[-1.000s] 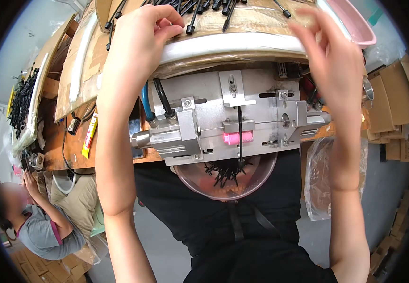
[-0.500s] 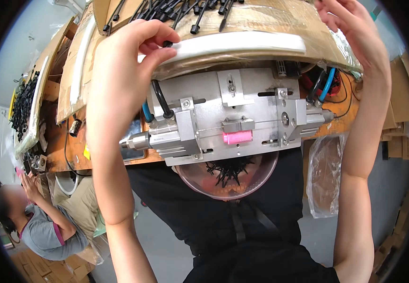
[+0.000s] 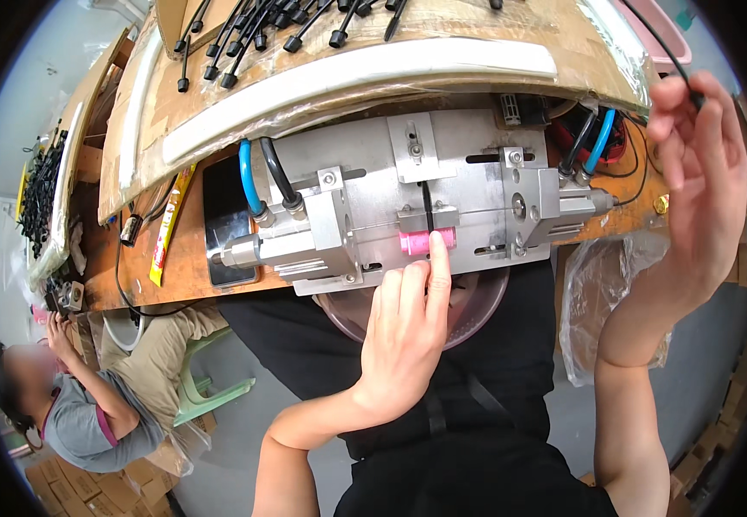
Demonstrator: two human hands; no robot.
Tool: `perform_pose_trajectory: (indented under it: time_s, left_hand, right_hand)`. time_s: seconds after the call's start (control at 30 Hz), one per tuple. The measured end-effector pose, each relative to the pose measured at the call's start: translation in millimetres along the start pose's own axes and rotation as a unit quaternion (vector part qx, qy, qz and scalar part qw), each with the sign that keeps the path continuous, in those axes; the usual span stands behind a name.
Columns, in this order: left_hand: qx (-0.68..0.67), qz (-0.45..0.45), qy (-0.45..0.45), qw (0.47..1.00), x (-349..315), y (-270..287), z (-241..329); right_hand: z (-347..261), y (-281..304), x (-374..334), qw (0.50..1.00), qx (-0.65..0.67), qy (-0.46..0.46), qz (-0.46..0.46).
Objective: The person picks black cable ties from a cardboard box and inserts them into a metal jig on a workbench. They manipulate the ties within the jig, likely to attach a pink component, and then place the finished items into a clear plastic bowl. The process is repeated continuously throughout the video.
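My left hand (image 3: 408, 332) reaches over the near edge of a metal fixture (image 3: 382, 164). Its index finger is stretched out and its tip touches the near end of a black rod (image 3: 428, 202), at a pink block (image 3: 415, 242). The other fingers are bent, the thumb is hidden, and I see nothing gripped. The rod lies front to back through a small metal holder (image 3: 408, 218). Up at the right, my right hand (image 3: 701, 146) pinches another thin black rod (image 3: 658, 34) between thumb and fingers; its upper end leaves the view.
Several knob-ended black rods (image 3: 294, 41) lie on a cardboard stand (image 3: 580, 60) with a white padded edge. Beneath the fixture a clear bowl (image 3: 348, 320) rests at my lap. A phone (image 3: 229, 220) lies on the bench. At far left another person (image 3: 102, 418) sits working.
My left hand has come down from the cardboard stand to the fixture, where a black rod now lies in the holder. My right hand has moved outward and down, and now shows a black rod.
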State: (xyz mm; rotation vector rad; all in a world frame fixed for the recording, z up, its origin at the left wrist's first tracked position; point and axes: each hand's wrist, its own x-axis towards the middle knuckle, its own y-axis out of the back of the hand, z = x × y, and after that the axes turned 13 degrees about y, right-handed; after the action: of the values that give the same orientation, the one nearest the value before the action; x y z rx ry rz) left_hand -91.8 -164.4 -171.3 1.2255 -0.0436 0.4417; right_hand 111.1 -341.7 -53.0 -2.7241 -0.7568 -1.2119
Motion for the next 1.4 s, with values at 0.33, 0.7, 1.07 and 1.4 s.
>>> perform_pose_trajectory:
  time_s: [0.33, 0.7, 1.07, 1.4]
  left_hand:
    - [-0.109, 0.1, -0.012, 0.989, 77.9, 57.5, -10.3]
    - [-0.101, 0.019, -0.028, 0.994, 168.4, 98.3, -67.8]
    - [0.009, 0.03, -0.003, 0.999, -8.5, 19.3, -7.6]
    - [0.029, -0.033, 0.001, 0.999, -2.7, 4.2, -3.6]
  right_hand:
    - [-3.0, -97.2, -129.5, 0.965, -0.215, 0.053, -0.142]
    - [23.7, -129.9, -144.8, 0.955, -0.217, 0.048, -0.196]
    - [64.7, -27.5, 64.7, 0.757, -0.494, 0.294, -0.31]
    - [19.0, -36.3, 22.7, 0.97, -0.206, 0.019, -0.124]
